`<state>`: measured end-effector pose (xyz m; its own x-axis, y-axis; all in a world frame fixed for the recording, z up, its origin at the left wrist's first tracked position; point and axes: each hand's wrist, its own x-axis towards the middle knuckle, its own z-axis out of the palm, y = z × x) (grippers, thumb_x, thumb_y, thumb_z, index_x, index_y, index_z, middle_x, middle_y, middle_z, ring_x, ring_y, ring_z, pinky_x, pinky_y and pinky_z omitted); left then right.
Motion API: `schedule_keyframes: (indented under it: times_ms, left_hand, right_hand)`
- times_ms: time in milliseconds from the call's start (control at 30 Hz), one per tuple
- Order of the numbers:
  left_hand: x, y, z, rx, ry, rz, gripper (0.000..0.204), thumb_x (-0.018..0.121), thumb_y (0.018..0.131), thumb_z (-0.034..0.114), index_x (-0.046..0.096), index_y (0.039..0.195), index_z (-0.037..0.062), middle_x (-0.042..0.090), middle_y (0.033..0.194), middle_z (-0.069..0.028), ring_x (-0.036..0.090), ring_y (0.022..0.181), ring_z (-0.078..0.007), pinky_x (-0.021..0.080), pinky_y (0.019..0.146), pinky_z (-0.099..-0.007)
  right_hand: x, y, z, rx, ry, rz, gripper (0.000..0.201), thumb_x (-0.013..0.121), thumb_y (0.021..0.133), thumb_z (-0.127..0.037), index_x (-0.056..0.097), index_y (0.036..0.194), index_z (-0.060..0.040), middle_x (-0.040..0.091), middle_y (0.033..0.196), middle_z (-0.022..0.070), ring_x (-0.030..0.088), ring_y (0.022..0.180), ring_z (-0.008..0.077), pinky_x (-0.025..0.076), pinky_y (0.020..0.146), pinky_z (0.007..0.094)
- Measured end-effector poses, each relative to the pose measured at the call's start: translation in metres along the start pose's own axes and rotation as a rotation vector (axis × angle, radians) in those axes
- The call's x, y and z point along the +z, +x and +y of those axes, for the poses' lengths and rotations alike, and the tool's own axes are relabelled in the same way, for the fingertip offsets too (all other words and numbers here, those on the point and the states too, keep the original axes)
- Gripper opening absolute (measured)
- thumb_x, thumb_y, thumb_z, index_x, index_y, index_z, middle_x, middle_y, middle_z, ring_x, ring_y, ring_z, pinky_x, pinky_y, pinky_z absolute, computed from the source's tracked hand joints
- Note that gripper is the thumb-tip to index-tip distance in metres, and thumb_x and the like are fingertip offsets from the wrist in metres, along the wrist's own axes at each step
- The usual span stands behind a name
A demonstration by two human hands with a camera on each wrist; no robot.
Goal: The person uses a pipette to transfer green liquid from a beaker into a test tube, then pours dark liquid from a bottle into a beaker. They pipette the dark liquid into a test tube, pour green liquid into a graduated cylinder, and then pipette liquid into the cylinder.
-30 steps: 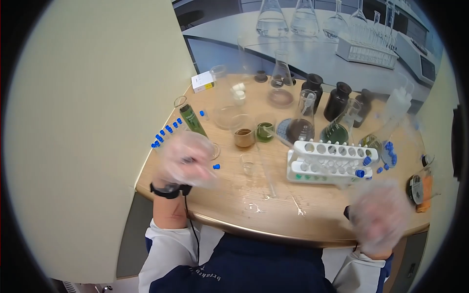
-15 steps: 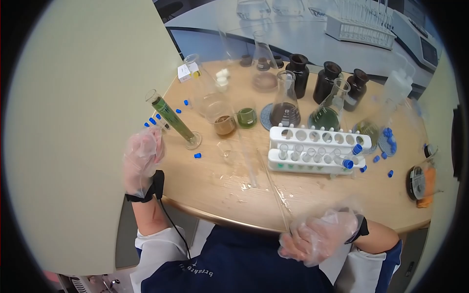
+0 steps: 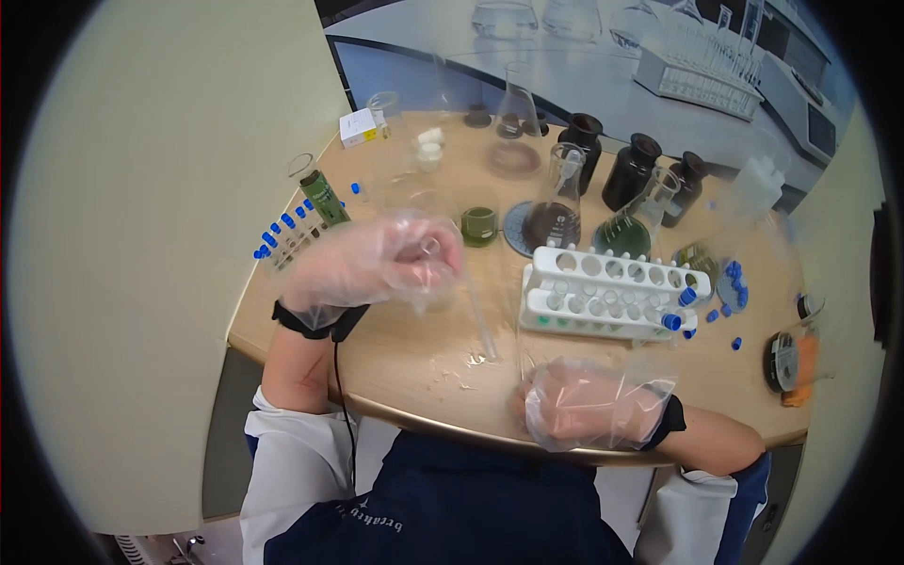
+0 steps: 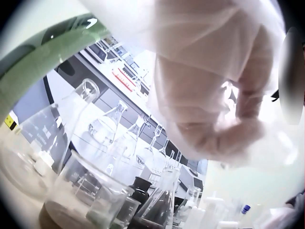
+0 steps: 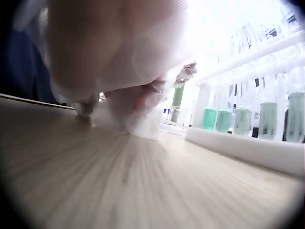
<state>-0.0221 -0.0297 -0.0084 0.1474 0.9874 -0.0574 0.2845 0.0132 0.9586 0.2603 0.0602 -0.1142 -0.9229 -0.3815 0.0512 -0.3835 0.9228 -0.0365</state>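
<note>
My gloved left hand (image 3: 377, 262) is raised over the table's left part, fingers curled round a small clear vessel whose round rim (image 3: 430, 245) shows between them. Behind that wrist leans into view a green-filled cylinder (image 3: 325, 198). In the left wrist view the left hand (image 4: 214, 81) hangs above beakers and flasks. Low at the front edge, my gloved right hand (image 3: 593, 405) has curled fingers round a thin, faint rod pointing up from them. The right wrist view shows the right hand (image 5: 119, 62) close to the wood, left of the tube rack (image 5: 228, 138).
The white rack (image 3: 612, 320) holds tubes, two blue-capped. A clear rod (image 3: 480, 320) lies near wet spots. Behind stand a green beaker (image 3: 479, 226), a dark flask (image 3: 554, 221), a green flask (image 3: 626, 234) and brown bottles (image 3: 631, 174). Blue caps (image 3: 733, 282) fill a dish.
My left hand has moved right from beside the cylinder, and the small vessel from the table now shows in it. My right hand has come in from the right, then slightly up and left.
</note>
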Motion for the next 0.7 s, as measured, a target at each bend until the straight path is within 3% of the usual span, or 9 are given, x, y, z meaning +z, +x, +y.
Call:
schedule_keyframes:
  times_ms: [100,200,300,400,500,600,700]
  left_hand:
    - [-0.002,0.004,-0.024,0.018,0.038,-0.130,0.022,0.064,0.083,0.017,0.060,0.097,-0.0003,0.060,0.085,-0.0027,0.057,0.071,-0.0113,0.046,0.066,-0.0236]
    - [-0.004,-0.004,-0.020,-0.145,0.065,-0.175,0.020,0.061,0.084,0.015,0.060,0.096,-0.0013,0.061,0.084,-0.0039,0.059,0.073,-0.0125,0.047,0.067,-0.0244]
    - [-0.008,-0.011,-0.022,-0.114,0.179,-0.217,0.020,0.061,0.085,0.014,0.061,0.097,-0.0019,0.063,0.084,-0.0061,0.060,0.074,-0.0129,0.048,0.067,-0.0246]
    - [-0.013,-0.017,-0.008,-0.100,0.413,-0.359,0.022,0.060,0.086,0.016,0.062,0.100,-0.0005,0.065,0.085,-0.0084,0.061,0.070,-0.0131,0.048,0.065,-0.0247]
    - [-0.016,-0.018,-0.026,0.079,0.389,-0.398,0.022,0.061,0.086,0.018,0.063,0.101,0.0015,0.065,0.086,-0.0093,0.061,0.064,-0.0146,0.048,0.061,-0.0261]
    - [-0.015,-0.021,-0.007,-0.124,0.331,-0.426,0.022,0.062,0.085,0.020,0.064,0.099,0.0026,0.066,0.083,-0.0093,0.060,0.060,-0.0172,0.048,0.058,-0.0288]
    - [-0.017,-0.024,-0.003,-0.133,0.198,-0.491,0.022,0.063,0.085,0.020,0.065,0.097,0.0028,0.066,0.081,-0.0098,0.061,0.060,-0.0196,0.048,0.057,-0.0287]
  right_hand:
    - [-0.015,0.011,0.001,0.151,0.329,0.020,0.018,0.056,0.075,-0.014,0.054,0.086,0.0001,0.056,0.074,0.0139,0.058,0.072,0.0326,0.047,0.064,0.0407]
    - [-0.056,0.032,-0.001,0.337,0.414,-0.175,0.016,0.052,0.077,-0.010,0.054,0.088,0.0017,0.057,0.077,0.0173,0.057,0.074,0.0353,0.047,0.064,0.0424]
    - [-0.053,0.053,0.001,0.496,0.374,-0.109,0.016,0.052,0.077,-0.011,0.055,0.089,0.0000,0.056,0.074,0.0151,0.058,0.072,0.0329,0.047,0.061,0.0413]
    - [-0.039,0.071,0.012,0.228,-0.135,0.057,0.016,0.053,0.074,-0.013,0.056,0.085,-0.0014,0.055,0.069,0.0113,0.057,0.067,0.0284,0.046,0.055,0.0393]
    - [-0.051,0.086,0.004,0.074,-0.596,-0.163,0.016,0.056,0.069,-0.015,0.057,0.080,-0.0030,0.054,0.071,0.0073,0.055,0.067,0.0229,0.045,0.054,0.0346]
    - [-0.053,0.086,0.008,-0.058,-0.663,-0.088,0.019,0.055,0.071,-0.015,0.057,0.083,-0.0007,0.055,0.078,0.0103,0.056,0.076,0.0232,0.049,0.070,0.0311]
    - [-0.065,0.089,0.014,-0.054,-0.415,-0.185,0.018,0.056,0.067,-0.014,0.056,0.081,-0.0012,0.055,0.080,0.0101,0.057,0.077,0.0230,0.049,0.070,0.0298]
